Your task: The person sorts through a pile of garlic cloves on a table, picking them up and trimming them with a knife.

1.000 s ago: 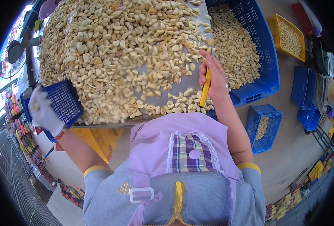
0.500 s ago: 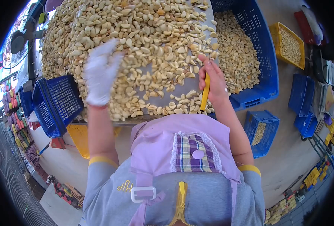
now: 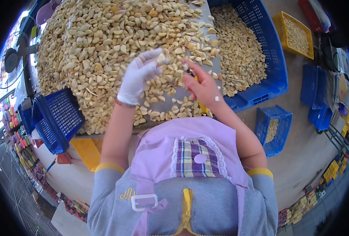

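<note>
My left hand [image 3: 140, 75], in a white glove, is raised over the heap of pale clove-like pieces [image 3: 100, 51] on the metal table [image 3: 170, 103]. Its thumb and fingers pinch a pale piece [image 3: 161, 59]. Just right of it, my bare right hand [image 3: 201, 83] is closed around a yellow-handled tool [image 3: 202, 107], with a dark part showing by the fingertips. The two hands face each other with a small gap between them.
A large blue crate [image 3: 274, 59] of pieces adjoins the table's right side. Beyond are a yellow crate [image 3: 277, 24] and a smaller blue crate [image 3: 281, 131], both holding pieces. Blue baskets [image 3: 52, 122] hang at the table's left edge, near a fan [image 3: 12, 59].
My left hand has gone from the blue baskets over the heap and up to my right hand, now pinching a piece. My right hand has shifted left and turned with the tool.
</note>
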Available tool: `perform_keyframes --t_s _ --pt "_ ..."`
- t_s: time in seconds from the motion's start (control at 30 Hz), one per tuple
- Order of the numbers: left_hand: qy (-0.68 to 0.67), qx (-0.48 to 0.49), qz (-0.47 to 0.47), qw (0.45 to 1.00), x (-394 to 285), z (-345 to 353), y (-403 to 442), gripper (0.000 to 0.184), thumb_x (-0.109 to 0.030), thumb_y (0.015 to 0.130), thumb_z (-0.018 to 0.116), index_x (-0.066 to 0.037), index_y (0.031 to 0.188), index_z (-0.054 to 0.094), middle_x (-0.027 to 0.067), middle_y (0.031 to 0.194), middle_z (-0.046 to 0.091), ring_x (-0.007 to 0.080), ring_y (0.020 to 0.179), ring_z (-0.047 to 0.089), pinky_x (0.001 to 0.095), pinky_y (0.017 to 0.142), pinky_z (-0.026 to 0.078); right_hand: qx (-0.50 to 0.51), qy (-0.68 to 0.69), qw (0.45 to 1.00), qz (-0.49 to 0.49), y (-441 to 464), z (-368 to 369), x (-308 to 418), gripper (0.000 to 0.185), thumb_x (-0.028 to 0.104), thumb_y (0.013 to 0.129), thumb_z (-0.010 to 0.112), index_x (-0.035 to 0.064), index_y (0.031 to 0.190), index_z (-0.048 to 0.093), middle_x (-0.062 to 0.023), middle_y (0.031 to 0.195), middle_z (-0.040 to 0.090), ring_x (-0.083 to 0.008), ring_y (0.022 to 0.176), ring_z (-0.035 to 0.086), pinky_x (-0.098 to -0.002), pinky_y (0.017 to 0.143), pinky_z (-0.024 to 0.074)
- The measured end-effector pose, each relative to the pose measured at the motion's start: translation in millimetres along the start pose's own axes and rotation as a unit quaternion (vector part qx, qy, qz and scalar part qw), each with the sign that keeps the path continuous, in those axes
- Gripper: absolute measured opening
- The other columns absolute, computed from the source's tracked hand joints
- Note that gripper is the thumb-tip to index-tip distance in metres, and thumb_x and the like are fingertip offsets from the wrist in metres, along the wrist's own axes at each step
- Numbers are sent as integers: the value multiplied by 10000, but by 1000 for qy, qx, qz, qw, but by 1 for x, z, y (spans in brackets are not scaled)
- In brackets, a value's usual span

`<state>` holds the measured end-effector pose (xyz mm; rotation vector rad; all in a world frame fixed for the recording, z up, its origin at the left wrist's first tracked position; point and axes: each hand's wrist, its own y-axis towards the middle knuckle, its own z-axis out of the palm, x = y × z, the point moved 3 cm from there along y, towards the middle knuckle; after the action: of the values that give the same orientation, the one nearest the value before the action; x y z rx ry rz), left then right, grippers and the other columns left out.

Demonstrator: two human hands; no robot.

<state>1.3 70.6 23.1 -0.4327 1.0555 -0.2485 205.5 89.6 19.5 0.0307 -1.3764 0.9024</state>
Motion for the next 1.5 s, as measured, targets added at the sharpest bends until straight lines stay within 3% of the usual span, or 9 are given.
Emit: perform_keyframes --t_s 0.07,0.27,0.47,0.77,1.07,1.3,1.33,1.43,1.5 --pt "-28 -2 -17 999 7 13 -9 384 -144 828 680 -2 1161 549 65 960 652 88 765 612 189 651 481 16 -46 996 -69 -3 8 11 556 243 881 626 109 1376 412 -73 906 626 -131 719 585 -251 662 478" --pt "56 -5 -53 997 18 30 -24 266 -126 838 649 1 1072 627 61 960 666 91 809 619 215 687 498 33 -170 974 -148 -5 12 17 639 183 841 653 89 1404 365 -135 1114 624 -166 965 592 -292 815 462" --pt "39 9 -1 999 6 46 -31 251 -133 831 671 9 1038 665 40 876 679 89 756 612 223 657 487 -11 -82 996 -26 0 5 6 520 93 897 503 122 1405 392 41 660 473 -29 522 402 -180 452 354" --pt "-6 -13 -6 1000 10 36 -34 210 -126 819 675 7 981 687 35 771 658 76 633 557 224 566 447 55 -62 997 -6 -1 18 13 635 68 881 506 85 1457 239 -28 757 517 -52 508 429 -187 428 361" --pt "18 -13 -41 999 10 35 -45 312 -162 828 667 -14 1091 586 55 887 637 92 740 595 228 602 474 34 -179 983 -27 2 12 12 454 119 895 566 164 1341 496 29 683 515 -31 543 447 -185 470 378" --pt "-201 45 59 977 17 5 -26 275 -167 837 637 -33 1068 570 36 925 629 136 790 621 259 567 491 33 34 999 -15 -8 -1 11 441 165 964 454 90 1393 385 -5 708 493 -51 473 430 -176 444 383" --pt "-4 -15 101 995 14 -5 -14 270 -181 846 624 -42 1071 571 36 897 632 148 770 628 276 566 496 15 52 998 -11 -7 -6 11 435 161 965 448 93 1390 388 -5 712 490 -51 472 429 -174 443 382" --pt "515 -137 209 820 1 -24 20 242 -214 867 589 -72 1061 580 43 819 638 184 714 643 321 569 507 -8 88 996 -6 -6 -11 7 419 190 969 468 119 1378 412 5 713 495 -45 481 424 -175 446 373" --pt "739 -137 256 608 1 -23 33 206 -230 872 571 -96 1028 591 56 777 637 208 684 643 341 579 510 -2 94 996 -8 -7 -10 6 439 194 967 476 102 1388 388 0 721 485 -51 475 432 -168 438 376"
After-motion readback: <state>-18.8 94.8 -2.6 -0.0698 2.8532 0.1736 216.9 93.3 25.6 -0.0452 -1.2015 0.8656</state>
